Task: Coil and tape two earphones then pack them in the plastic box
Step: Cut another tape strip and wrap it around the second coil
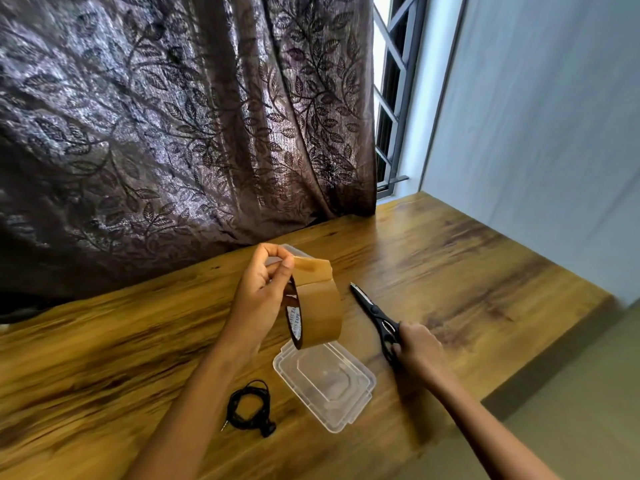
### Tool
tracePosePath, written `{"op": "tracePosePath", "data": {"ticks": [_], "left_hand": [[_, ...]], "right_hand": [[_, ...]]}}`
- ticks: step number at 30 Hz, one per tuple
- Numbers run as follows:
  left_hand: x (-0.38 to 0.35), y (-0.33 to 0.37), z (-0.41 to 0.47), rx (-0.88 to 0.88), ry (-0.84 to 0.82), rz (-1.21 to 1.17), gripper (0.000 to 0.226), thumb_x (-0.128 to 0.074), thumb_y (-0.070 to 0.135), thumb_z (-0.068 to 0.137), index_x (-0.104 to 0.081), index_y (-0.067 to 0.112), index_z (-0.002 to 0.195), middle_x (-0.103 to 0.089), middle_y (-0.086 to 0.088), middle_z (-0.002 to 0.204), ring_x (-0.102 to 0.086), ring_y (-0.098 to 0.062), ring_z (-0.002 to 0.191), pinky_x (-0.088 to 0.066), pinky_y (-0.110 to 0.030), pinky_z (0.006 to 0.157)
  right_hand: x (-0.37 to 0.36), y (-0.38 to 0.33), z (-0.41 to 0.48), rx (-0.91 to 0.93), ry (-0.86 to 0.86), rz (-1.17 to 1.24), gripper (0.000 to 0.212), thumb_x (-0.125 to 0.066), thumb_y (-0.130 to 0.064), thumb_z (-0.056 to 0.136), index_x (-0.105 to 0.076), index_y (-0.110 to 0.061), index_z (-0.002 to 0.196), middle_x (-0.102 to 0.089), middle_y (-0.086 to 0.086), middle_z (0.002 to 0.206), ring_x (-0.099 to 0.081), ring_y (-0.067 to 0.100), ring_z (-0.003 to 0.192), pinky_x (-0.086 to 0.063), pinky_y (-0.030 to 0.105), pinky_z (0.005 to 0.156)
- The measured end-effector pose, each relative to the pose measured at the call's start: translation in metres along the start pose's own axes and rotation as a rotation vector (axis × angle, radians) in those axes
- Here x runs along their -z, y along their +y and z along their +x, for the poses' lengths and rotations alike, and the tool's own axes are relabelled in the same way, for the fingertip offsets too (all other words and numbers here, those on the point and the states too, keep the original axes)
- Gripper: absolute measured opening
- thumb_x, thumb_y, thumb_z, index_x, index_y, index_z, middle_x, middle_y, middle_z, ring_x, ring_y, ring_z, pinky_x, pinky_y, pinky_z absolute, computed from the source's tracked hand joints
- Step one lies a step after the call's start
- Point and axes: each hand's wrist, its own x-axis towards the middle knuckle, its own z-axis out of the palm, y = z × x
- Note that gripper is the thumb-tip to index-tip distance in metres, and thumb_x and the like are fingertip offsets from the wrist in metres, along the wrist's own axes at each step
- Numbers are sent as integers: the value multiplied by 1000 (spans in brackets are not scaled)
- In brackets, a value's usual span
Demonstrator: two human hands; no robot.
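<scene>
Brown tape roll (318, 313) pinched by left hand (259, 292) fingers above plastic box (329, 386); right hand (420, 348) fingers clamped on scissors (375, 313). One earphone (249, 408) coiled on bench (467, 271) left of box, apparently untaped, unpacked; second unseen.

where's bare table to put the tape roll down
Bare wood lies right of the scissors toward the table edge, and left of the left hand up to the curtain. Crowded in the middle: plastic box, coiled earphone, tape roll.
</scene>
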Motion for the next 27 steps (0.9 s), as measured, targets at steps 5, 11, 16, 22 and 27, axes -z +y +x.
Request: {"op": "tracePosePath", "data": {"ticks": [5,11,16,22,27], "left_hand": [[3,2,2,-23,4,3,10,-44,14,95,-48,5,97,-62,2,78,-57,7,61,-45,-7,56],[11,3,7,-16,38,27,8,-46,21,95,-50,17,89,-62,7,73,-57,3,65,-45,-9,60],[17,9,14,-28,62,44,9,-46,23,95,-50,21,87,-60,-1,77,-53,-11,75,-43,-18,68],[31,28,26,-63,66,10,9,-45,20,95,-49,18,88,-67,8,68,-60,1,61,-48,-13,55],[45,45,32,-80,56,0,11,-45,19,95,-49,20,85,-67,7,71,-62,0,61,-48,-12,55]], "right_hand": [[13,3,7,-160,-71,493,28,-64,-18,81,-58,-2,104,-63,15,97,-61,27,84,-49,35,70],[40,-4,0,-199,-253,1252,36,-58,-5,88,-48,4,121,-66,21,94,-66,25,77,-52,32,71],[86,-33,-18,20,-146,1368,57,-77,-14,61,-56,-1,113,-72,7,82,-66,11,69,-51,20,58],[142,-56,-34,356,-75,1247,58,-87,-25,45,-62,-7,95,-67,5,80,-64,7,73,-52,14,66],[174,-54,-31,594,-174,983,68,-83,-36,39,-60,-5,96,-60,-7,71,-53,6,66,-41,10,60]]}}
